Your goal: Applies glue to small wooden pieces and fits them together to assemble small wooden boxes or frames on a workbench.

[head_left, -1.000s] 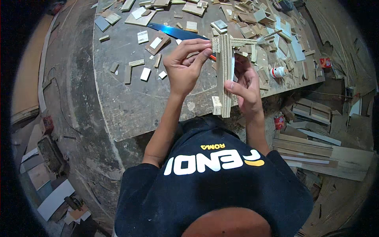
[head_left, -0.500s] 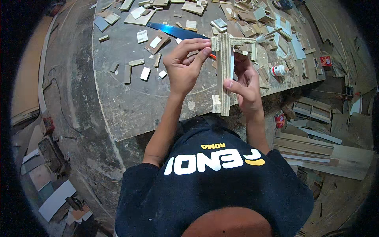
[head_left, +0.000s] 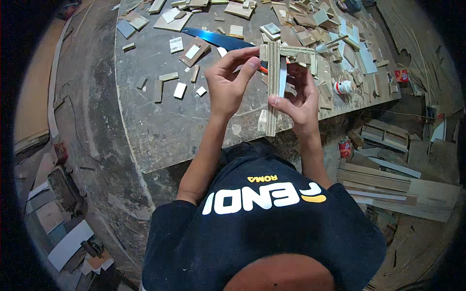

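Observation:
An assembly of glued-looking plywood strips (head_left: 273, 89) is held upright above the table's near edge. At its top, a short strip (head_left: 297, 50) juts out to the right, and a pale block (head_left: 263, 51) sits on the left. My left hand (head_left: 228, 87) has its fingers and thumb closed at that block. My right hand (head_left: 296, 99) grips the assembly from the right, its thumb on the front strip and its other fingers partly hidden behind. A blue handsaw blade (head_left: 213, 40) lies behind, a bit of orange (head_left: 263, 70) showing beside the assembly.
The worn worktable (head_left: 194, 131) carries many wood offcuts, dense toward the far right. A white bottle (head_left: 343, 87) lies right of my right hand. Boards (head_left: 417, 194) are on the floor at right; more scraps (head_left: 70, 245) lie at lower left.
The assembly has turned slightly, and its lower end has shifted up and left. My right thumb has moved left with it. My left hand has moved slightly right.

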Available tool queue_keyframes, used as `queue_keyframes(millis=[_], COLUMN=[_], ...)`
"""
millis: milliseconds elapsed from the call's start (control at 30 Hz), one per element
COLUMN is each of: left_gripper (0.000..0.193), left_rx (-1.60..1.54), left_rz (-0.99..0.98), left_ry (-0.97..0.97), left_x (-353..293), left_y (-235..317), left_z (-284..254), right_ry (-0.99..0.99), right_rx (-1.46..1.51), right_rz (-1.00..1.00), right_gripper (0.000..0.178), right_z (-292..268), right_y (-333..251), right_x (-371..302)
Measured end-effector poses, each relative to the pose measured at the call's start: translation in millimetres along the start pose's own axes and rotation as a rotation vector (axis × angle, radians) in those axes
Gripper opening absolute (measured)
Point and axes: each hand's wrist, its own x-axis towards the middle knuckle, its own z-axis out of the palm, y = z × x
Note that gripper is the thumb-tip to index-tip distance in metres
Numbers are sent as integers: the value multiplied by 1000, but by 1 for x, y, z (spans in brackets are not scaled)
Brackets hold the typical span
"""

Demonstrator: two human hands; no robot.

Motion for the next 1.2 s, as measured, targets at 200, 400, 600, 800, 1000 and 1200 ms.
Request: queue_keyframes(millis=[200,400,600,800,1000,1200], left_gripper=[24,23,20,20,25,28], left_rx=[3,15,-14,-17,-14,-6], left_rz=[34,-23,-30,-54,-48,-48], left_ry=[-6,17,25,29,21,9], left_x=[1,0,0,1,1,-1], left_y=[-5,-4,-7,-7,-6,-4], left_z=[-1,2,1,2,1,3], right_ry=[-3,3,15,13,17,33], right_rx=[20,-39,-29,-45,-82,-107], right_rz=[-30,-33,-3,-8,-13,18], right_gripper=[65,64,65,66,65,67], right_z=[2,0,0,-2,0,0], right_y=[2,4,9,12,9,8], right_x=[1,1,1,1,1,0])
